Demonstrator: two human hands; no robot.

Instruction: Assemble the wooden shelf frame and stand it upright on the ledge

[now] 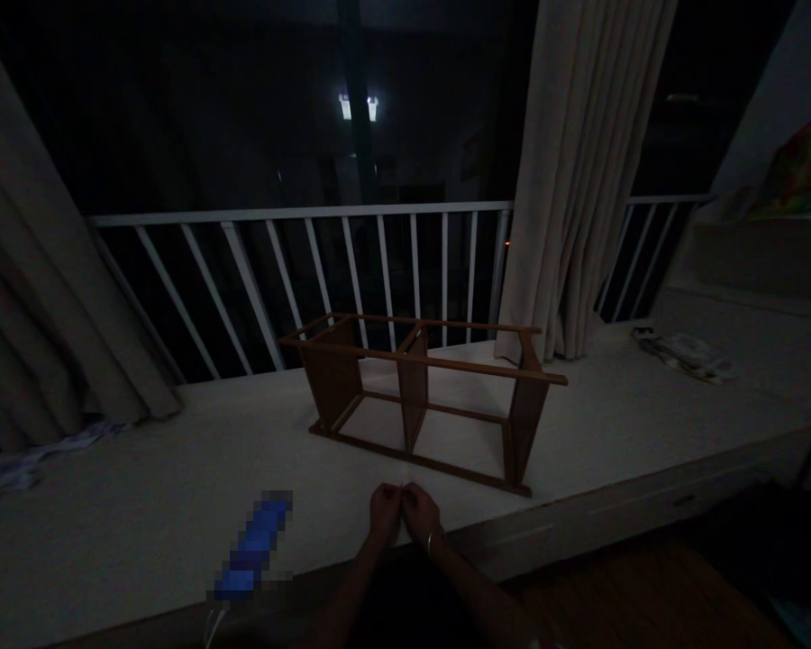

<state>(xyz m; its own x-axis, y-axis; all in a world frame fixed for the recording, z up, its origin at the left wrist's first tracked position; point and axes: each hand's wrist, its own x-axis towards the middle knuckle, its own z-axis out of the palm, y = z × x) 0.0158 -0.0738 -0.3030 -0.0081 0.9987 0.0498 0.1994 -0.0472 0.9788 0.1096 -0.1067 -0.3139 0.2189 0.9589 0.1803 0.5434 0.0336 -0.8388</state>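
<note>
My left hand (384,510) and my right hand (420,512) meet at the near edge of a pale window ledge (176,487), fingers pinched together against each other. What they pinch is too small and too dark to make out. A bracelet shows on my right wrist. Just beyond my hands stands an open brown wooden frame (419,397) with two bays and upright panels, resting on the ledge.
A white railing (311,270) runs behind the ledge before a dark window. Curtains hang at the left (33,297) and at the right (581,171). A blurred blue object (253,545) lies near the ledge's front. Crumpled cloth (20,464) lies far left, a pale bundle (686,351) far right.
</note>
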